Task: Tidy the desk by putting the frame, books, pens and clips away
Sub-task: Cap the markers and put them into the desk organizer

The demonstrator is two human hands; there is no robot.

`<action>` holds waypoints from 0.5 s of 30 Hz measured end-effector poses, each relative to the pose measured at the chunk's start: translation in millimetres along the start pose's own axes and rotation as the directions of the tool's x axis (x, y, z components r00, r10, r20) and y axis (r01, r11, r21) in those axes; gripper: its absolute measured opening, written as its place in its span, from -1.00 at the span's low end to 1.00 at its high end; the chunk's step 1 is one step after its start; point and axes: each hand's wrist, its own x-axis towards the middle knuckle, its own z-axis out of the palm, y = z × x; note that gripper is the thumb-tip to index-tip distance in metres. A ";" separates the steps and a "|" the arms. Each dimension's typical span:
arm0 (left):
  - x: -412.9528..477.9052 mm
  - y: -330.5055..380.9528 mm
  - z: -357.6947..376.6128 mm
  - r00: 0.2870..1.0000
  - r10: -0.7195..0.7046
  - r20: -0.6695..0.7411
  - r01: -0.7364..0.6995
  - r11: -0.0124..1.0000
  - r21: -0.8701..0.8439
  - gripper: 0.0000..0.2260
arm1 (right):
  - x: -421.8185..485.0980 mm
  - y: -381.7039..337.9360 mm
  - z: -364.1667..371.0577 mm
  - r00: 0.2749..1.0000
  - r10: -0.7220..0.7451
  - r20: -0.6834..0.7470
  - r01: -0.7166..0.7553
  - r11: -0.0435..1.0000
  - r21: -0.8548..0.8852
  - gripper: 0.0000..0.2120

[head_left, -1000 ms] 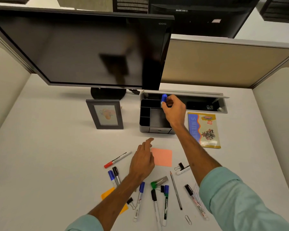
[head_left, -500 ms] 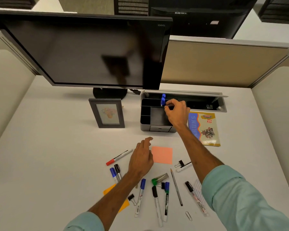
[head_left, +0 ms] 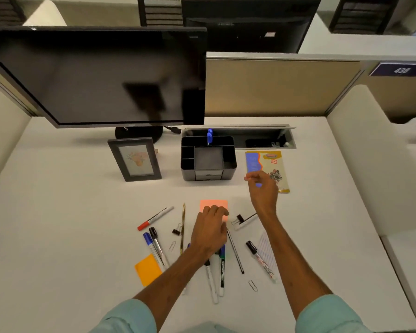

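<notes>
Two blue markers (head_left: 209,136) stand in the back slot of the black organiser (head_left: 230,152). My right hand (head_left: 262,188) hovers over the near left corner of the booklet (head_left: 271,162), fingers loosely curled and holding nothing. Palm down, my left hand (head_left: 209,230) lies over the scattered pens, its fingertips at the near edge of a pink note (head_left: 213,203); I see nothing gripped. Around it lie a red marker (head_left: 155,218), a pencil (head_left: 183,227), a green marker (head_left: 222,269), a black marker (head_left: 259,260) and binder clips (head_left: 176,231). The picture frame (head_left: 135,159) stands left of the organiser.
A large monitor (head_left: 106,75) overhangs the back left of the desk. An open cable tray (head_left: 262,140) runs behind the organiser. An orange note (head_left: 148,269), paper clips (head_left: 252,285) and a lined slip (head_left: 265,251) lie near the front. Padded partitions close both sides.
My right hand let go of the blue marker in the organiser and drew back toward me, over the booklet. My left hand slid right, over the pens, to the pink note.
</notes>
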 end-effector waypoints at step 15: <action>43.6 76.5 48.8 0.992 -0.024 0.123 0.005 0.988 0.151 -0.70 | -77.6 100.4 -98.3 0.957 0.284 -0.052 -0.287 0.956 -0.058 -0.76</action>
